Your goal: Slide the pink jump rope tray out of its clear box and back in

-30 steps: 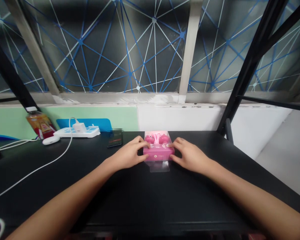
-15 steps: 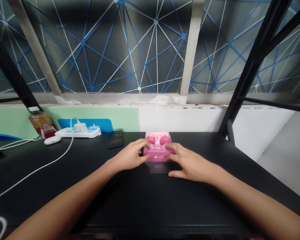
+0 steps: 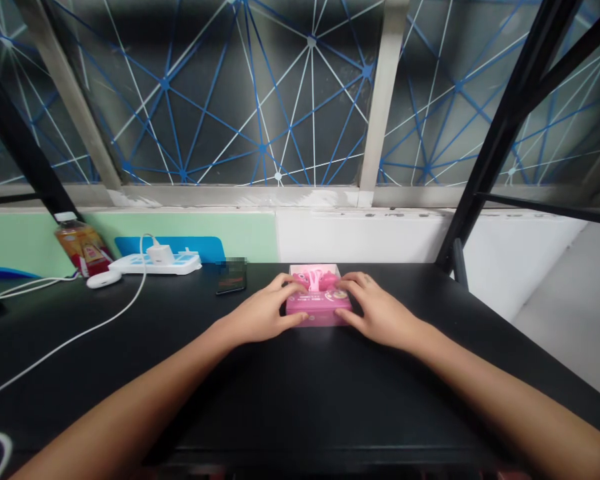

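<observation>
A small pink box [image 3: 320,303] lies on the black desk [image 3: 300,400], with a clear window at its far part. Through the window show pink rounded contents and a pale pink cord; I cannot make out their exact kind. At the box's left side, my left hand [image 3: 265,310] has its thumb on the front face and its fingertips on top. My right hand [image 3: 380,310] grips the right side likewise, thumb at the front corner and fingers over the upper edge. A ring shows on one right-hand finger.
Left of the box lies a dark phone [image 3: 232,277]. Farther left are a white power strip [image 3: 180,265] with a plugged-in charger [image 3: 160,255], a white oval case [image 3: 104,279] and a drink bottle [image 3: 84,247]. A white cable [image 3: 100,327] crosses the desk. Black metal posts [image 3: 495,140] rise at both sides.
A clear flap that stuck out in front of the box no longer shows. My right hand has moved up and back from the front to the box's right side. My left hand barely shifted.
</observation>
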{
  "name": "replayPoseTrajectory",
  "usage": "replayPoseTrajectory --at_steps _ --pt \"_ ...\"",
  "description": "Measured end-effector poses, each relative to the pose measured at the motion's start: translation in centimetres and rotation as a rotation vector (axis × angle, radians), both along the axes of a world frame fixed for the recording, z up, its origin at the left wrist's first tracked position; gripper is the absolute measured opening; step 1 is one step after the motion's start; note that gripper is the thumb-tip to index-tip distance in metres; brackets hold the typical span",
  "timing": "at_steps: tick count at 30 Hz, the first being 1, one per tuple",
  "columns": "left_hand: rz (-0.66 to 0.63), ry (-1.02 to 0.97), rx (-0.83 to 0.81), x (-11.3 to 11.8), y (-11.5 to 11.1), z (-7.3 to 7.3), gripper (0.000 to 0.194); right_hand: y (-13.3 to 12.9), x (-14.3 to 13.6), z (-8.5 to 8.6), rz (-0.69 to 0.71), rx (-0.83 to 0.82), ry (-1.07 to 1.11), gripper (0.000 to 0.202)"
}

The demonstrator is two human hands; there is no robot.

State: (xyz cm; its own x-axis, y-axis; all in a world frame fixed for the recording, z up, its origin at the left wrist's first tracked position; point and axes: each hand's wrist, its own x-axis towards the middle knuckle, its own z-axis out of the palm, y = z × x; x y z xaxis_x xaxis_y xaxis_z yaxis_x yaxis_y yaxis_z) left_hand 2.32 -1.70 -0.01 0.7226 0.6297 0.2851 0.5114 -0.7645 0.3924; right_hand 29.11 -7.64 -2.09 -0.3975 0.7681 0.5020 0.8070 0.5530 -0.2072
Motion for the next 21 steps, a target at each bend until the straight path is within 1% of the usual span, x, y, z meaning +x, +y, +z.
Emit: replayPoseTrajectory --at_steps 2,5,9,13,15,18,20,21 --pt "0.032 0.007 0.019 0.0 0.2 -0.4 0.041 0.3 0.3 -0.4 -0.058 -0.069 -0.048 0.045" --pt "0.019 -0.005 0.032 0.0 0.7 -0.9 0.038 0.5 0.5 -0.7 -0.063 -0.197 -0.068 0.047" --pt "-0.026 -0.060 0.036 0.0 1.3 -1.3 0.034 0.3 0.3 -0.6 -0.060 -0.200 -0.017 0.045" --pt "-0.043 -0.098 0.024 0.1 1.2 -1.4 0.030 0.1 0.1 -0.2 -0.070 -0.207 -0.011 0.043" --pt "-0.047 -0.076 0.011 0.1 0.9 -1.1 0.029 0.0 0.1 -0.1 -0.075 -0.219 -0.030 0.042" --pt "-0.095 -0.011 -0.034 -0.4 0.9 0.2 0.034 -0.1 0.1 0.0 -0.087 -0.226 -0.047 0.042" --pt "-0.103 0.026 -0.066 -1.4 1.9 1.2 0.033 -0.2 0.1 0.0 -0.096 -0.228 -0.053 0.042" --pt "-0.044 0.030 -0.074 -2.3 2.8 1.6 0.032 -0.2 0.2 0.0 -0.099 -0.230 -0.055 0.042"
